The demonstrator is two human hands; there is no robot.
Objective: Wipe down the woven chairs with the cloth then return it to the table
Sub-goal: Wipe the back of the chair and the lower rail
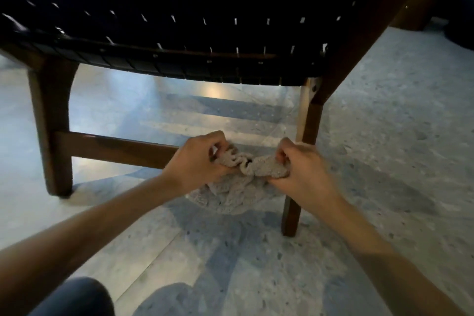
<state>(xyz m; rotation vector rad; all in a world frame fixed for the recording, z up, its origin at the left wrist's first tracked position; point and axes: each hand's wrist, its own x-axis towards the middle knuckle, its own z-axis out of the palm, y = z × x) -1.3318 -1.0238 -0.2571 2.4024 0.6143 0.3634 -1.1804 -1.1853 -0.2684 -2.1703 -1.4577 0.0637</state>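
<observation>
Cloth (264, 169): grey-beige, nubbly; held bunched between both hands, low in front of the woven chair and below its woven front edge. A looser part is seen hanging beneath the hands; whether it reaches the floor cannot be told.
Left hand (197, 161): fingers and thumb curled round the left end of the cloth and clamped on it. Forearm bare, extended from lower left.
Right hand (305, 174): fingers curled, thumb pressed in from below; right end of the cloth gripped. Forearm bare, extended from lower right.
Hand spacing: hands near each other, not touching; a short gathered span of cloth is held between them.
Woven chair (179, 20): dark woven straps on a brown wooden frame; small light gaps are noted between the straps. Viewed from low down, it fills the upper part of the view.
Stretcher (115, 147): horizontal wooden rail between the legs; its right part is hidden behind the left hand and the cloth.
Legs: left leg (51, 123) stands on the floor at far left; right leg (292, 215) is partly hidden by the right hand and wrist.
Floor (384, 136): pale speckled stone, glossy; a warm light reflection is recorded under the chair.
Knee (74, 297): dark-clothed, at the lower left edge.
</observation>
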